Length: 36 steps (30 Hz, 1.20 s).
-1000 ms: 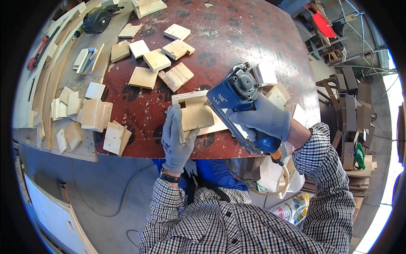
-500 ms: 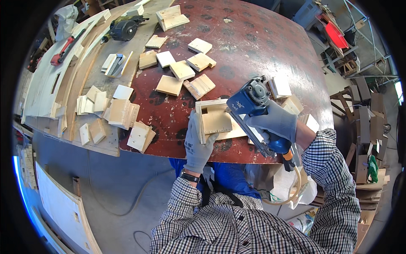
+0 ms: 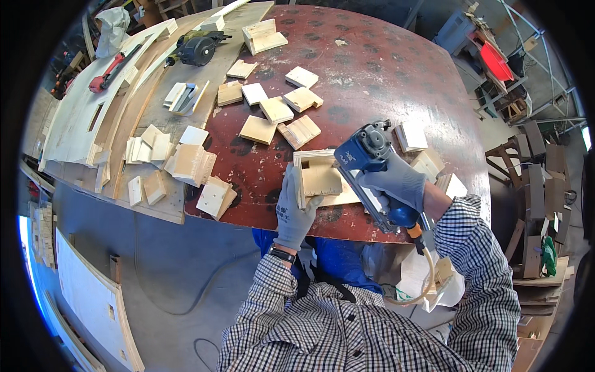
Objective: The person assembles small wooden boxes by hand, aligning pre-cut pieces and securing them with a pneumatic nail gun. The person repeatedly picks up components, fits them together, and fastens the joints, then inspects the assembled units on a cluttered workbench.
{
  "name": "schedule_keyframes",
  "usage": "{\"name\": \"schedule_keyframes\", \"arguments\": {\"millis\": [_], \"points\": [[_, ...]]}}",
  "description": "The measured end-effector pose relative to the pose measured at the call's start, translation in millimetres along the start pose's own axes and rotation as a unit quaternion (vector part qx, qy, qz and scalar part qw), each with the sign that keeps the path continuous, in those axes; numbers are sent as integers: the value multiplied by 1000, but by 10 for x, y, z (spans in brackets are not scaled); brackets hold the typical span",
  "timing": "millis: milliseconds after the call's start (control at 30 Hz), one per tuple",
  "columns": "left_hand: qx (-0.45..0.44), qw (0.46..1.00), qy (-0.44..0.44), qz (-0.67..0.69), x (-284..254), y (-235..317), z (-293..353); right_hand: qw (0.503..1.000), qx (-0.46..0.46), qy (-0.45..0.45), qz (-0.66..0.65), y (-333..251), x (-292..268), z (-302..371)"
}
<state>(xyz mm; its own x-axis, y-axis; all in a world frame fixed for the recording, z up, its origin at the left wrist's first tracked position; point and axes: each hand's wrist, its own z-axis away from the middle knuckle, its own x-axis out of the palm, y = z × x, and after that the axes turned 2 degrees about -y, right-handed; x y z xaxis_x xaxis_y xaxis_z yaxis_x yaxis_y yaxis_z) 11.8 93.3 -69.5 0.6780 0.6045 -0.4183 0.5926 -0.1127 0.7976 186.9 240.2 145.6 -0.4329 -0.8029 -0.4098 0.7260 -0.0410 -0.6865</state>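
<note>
In my gloved left hand (image 3: 292, 211) is a small wooden assembly (image 3: 321, 178) of joined boards, gripped along its left side at the table's near edge. A dark square gap shows near its upper left corner. My gloved right hand (image 3: 400, 185) is wrapped round the handle of a blue air nail gun (image 3: 365, 149). The gun is tilted, its head up and left, close to the right side of the assembly; whether they touch cannot be made out. A pale air hose (image 3: 429, 279) hangs from the gun's handle end.
Loose wood blocks (image 3: 277, 110) lie scattered over the red table (image 3: 372, 74), with more stacked at the left (image 3: 192, 164) and beyond my right hand (image 3: 411, 136). A circular saw (image 3: 197, 51) and a red tool (image 3: 106, 75) rest on boards at the far left.
The view has shifted slightly, so the table and blocks appear a little farther right. Both hands keep their holds, with the nail gun still beside the wooden assembly.
</note>
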Motion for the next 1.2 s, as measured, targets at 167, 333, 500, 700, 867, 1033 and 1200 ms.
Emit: {"name": "schedule_keyframes", "arguments": {"millis": [167,333,500,700,867,1033,1200], "points": [[10,1000,5,20,-4,-39,-6,997,-77,-22,-6,111,199,14],[27,1000,12,4,-29,-35,-8,998,-52,-43,17,-69,378,102],[31,999,7,2,-45,-19,-21,998,-47,-45,16,-98,378,67],[21,1000,4,6,-34,-21,-9,993,-98,-65,20,35,298,-62],[25,1000,10,14,-16,-42,-12,995,-52,-84,19,-28,231,-28],[12,1000,0,10,-7,-53,12,996,-49,-65,21,-28,264,-93],[20,1000,2,16,-32,-86,54,990,-33,-66,117,-172,306,-95]]}}
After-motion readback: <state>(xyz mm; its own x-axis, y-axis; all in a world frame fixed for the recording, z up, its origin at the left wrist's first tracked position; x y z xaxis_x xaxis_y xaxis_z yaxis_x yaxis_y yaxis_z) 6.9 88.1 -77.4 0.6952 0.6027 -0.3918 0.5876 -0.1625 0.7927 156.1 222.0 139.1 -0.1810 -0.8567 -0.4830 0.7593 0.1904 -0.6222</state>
